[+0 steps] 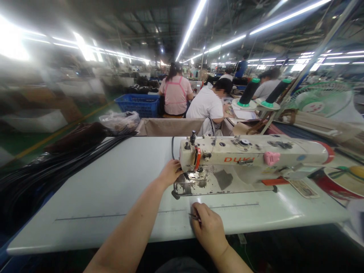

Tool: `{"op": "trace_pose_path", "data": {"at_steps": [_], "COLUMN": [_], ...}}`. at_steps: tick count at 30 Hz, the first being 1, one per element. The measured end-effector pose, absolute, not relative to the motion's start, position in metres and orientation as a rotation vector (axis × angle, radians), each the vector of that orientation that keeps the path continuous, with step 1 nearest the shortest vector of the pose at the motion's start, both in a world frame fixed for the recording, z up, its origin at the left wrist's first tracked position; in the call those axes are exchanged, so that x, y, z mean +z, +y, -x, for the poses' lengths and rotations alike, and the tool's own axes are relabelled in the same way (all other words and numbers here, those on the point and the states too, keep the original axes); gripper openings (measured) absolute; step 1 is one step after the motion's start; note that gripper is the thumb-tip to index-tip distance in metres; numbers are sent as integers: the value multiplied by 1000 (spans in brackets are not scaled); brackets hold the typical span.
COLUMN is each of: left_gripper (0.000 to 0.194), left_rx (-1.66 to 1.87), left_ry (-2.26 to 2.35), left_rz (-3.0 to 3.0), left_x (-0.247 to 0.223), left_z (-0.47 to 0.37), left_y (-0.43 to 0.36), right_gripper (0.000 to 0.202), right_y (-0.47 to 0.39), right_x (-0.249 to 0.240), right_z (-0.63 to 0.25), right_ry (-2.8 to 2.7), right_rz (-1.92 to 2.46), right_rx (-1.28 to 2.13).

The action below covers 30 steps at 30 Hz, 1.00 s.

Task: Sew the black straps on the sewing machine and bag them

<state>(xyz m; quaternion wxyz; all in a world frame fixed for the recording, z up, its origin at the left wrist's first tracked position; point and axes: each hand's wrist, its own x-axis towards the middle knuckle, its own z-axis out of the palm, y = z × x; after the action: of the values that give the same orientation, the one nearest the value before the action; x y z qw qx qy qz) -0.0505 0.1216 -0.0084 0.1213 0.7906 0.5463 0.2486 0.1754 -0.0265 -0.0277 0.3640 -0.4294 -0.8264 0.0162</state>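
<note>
A white sewing machine (244, 155) with red end trim stands on a pale table (122, 178). My left hand (170, 173) is at its needle end, fingertips beside the presser foot and metal needle plate (193, 175). A thin black strip (172, 147) curves down behind the machine head to this hand, whose fingers are closed on it; its end is hidden. Nearer the table's front edge, my right hand (207, 225) is closed round small thread snips (193, 216). Their pointed metal tips stick out to the left, above the printed ruler (170, 212).
Long black strips (71, 163) lie bundled over the table's left side. Behind the table are a cloth-lined bin (167, 127), a blue crate (138, 105) and seated people. Black thread cones (248, 93), a green fan (321, 98) and a red tub (341, 184) are at right.
</note>
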Motion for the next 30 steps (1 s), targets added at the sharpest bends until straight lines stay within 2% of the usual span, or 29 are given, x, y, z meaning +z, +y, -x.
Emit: {"op": "trace_pose_path", "data": {"at_steps": [6,13,30], "left_gripper": [9,6,13], "left_rx": [749,791,832], "left_ry": [1686,1711,1780], "left_rz": [-2231,-2144,-1871], "left_x": [-4,-1,-9], "left_z": [53,49,22], "left_y": [101,95,57], "right_gripper": [26,23,26], "right_y": [-28,-27,-26], "right_x": [-25,-29,-28], "right_z": [-175,-175,-175], "right_ry": [-2123,-2121,-2071], "right_rz": [1095,1120,1136], "right_rx": [32,38,134]}}
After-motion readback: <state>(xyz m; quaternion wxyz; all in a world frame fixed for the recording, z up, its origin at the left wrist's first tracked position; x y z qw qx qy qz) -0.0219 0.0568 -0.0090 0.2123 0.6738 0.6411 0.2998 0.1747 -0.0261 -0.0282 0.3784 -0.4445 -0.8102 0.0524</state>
